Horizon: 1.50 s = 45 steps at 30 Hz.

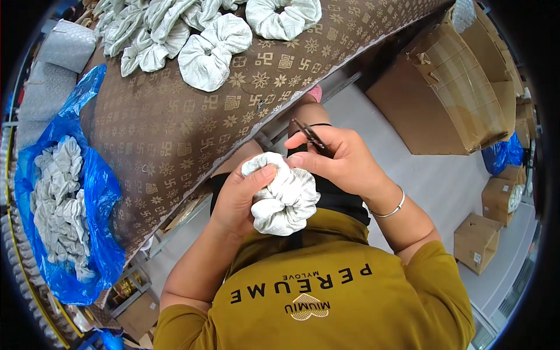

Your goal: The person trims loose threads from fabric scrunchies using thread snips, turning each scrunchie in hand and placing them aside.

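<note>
My left hand (236,198) grips a white, finely patterned scrunchie (287,201) in front of my body, its thumb pressed on the gathered fabric. A small pair of dark thread snips (313,137) is held in my right hand (345,160), with the blades pointing up and to the left. The right thumb and fingertips are close to the scrunchie's upper edge; whether they touch it I cannot tell. Part of the snips is hidden inside the right hand. On the table ahead lie a loose scrunchie (213,52) and another one (284,17).
A brown patterned cloth (175,111) covers the table. More scrunchies (154,35) are heaped at its far side. To the left, a blue plastic bag (108,204) holds many pale scrunchies (61,204). Cardboard boxes, including a large carton (420,99), stand on the right-hand floor.
</note>
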Motion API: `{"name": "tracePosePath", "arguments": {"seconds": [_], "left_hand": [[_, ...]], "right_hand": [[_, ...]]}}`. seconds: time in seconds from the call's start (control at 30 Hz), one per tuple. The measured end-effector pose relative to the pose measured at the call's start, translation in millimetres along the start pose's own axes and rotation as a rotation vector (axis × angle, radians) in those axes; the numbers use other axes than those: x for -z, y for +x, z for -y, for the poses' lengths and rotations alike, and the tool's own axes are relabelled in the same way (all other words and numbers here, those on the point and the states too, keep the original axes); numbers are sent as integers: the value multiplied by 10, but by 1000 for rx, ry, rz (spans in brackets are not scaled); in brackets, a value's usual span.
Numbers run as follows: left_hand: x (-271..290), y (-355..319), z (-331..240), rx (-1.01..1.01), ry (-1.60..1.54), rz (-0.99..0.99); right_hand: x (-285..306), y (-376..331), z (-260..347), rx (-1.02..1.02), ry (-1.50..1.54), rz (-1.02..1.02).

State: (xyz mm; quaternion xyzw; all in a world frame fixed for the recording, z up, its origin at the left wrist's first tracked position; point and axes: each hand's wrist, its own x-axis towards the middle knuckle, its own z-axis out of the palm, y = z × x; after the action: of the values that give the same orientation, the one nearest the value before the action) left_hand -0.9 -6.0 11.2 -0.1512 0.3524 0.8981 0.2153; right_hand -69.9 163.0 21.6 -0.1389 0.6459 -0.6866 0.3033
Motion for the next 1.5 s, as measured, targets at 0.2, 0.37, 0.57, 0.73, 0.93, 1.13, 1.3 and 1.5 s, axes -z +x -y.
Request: {"name": "tracePosePath", "arguments": {"seconds": [0.2,0.37,0.57,0.73,0.93,1.13,1.3,1.5], "left_hand": [[-3,0,3,22,16,9],[-60,-2,-13,39,9,-34],[-135,-3,-17,45,5,-82],[-64,-20,-67,111,0,-40],[-56,-40,-47,119,-24,-25],[-81,-49,-54,143,-18,-10],[-103,-36,-23,142,-57,41],[-272,-52,-37,101,91,-100]], "right_hand": [[-37,41,-41,55,14,72],[-37,45,-55,232,-198,2],[45,27,-101,617,-398,-68],[301,-23,44,402,-384,-6],[428,-27,-91,513,-477,195],[427,-26,-92,569,-521,248],[385,-9,-59,546,-562,309],[377,-8,-110,538,-533,293]]}}
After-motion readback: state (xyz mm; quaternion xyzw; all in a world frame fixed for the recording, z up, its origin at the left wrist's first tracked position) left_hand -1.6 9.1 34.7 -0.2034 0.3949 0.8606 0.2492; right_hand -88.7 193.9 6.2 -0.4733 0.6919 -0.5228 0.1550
